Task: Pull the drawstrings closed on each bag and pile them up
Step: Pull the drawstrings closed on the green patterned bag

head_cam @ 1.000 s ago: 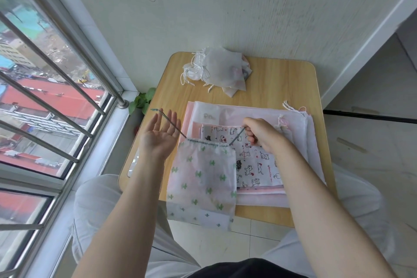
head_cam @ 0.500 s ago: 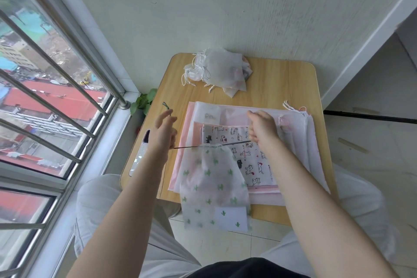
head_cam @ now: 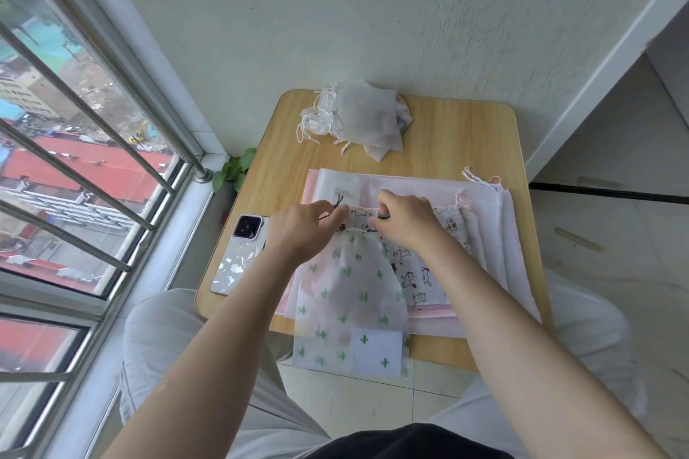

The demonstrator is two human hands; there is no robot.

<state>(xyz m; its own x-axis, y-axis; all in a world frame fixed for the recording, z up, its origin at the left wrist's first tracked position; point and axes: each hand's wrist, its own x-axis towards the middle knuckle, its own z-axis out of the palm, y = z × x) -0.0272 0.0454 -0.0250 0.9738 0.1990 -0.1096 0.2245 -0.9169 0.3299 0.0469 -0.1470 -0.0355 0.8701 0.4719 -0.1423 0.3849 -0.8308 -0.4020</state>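
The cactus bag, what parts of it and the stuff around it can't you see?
Head view only:
- Cactus bag mouth: behind the left hand and right hand, so full closure is unclear.
- Dark drawstring: mostly hidden in the fingers.
- Flat bags: stacked, count unclear.
- Closed bag pile: overlapping, count unclear.
- Phone: far edge under the left wrist.
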